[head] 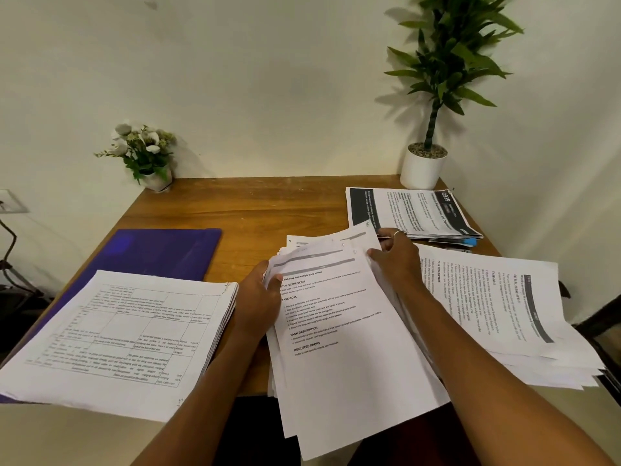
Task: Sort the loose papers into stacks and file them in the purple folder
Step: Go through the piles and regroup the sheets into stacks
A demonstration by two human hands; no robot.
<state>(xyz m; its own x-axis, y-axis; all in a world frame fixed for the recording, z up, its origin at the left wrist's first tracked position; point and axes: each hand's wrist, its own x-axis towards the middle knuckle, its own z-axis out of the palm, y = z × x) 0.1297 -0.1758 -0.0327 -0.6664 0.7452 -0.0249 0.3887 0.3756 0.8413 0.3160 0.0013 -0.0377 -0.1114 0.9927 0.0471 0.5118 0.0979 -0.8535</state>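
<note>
Centre pile of loose papers, fanned and overhanging the near edge of the tabletop. Held only at its edges, the sheets may slip off. Left hand: fingers curled round the left edge. Right hand: fingers pinching the far right corner. Purple folder lies flat at left, partly under a printed stack.

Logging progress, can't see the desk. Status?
Left hand and right hand hold the middle bundle. Purple folder flat, partly under the left stack.
</note>
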